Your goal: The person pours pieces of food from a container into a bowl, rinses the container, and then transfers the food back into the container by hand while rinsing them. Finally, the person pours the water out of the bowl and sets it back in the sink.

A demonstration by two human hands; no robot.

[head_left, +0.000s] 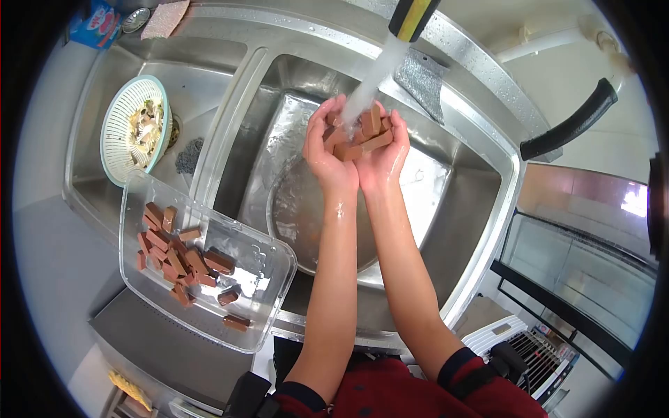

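Cupped side by side over the sink basin, my left hand (323,157) and my right hand (390,159) together hold several small reddish-brown bricks (371,125). Water (380,73) streams from the faucet (412,19) straight onto the bricks and my palms. Both hands are wet, and their fingers curl upward around the pile. Beneath them in the basin is a round, shiny vessel (282,202), partly covered by my forearms. At the left, a clear plastic container (268,279) holds many more of the same bricks, lying loose.
In the left basin a white colander (115,136) with food scraps leans beside a dark scouring pad (189,157). A grey cloth (421,80) drapes over the sink's back rim. A black handle (571,125) juts in at the right. A blue packet (97,26) lies at the top left.
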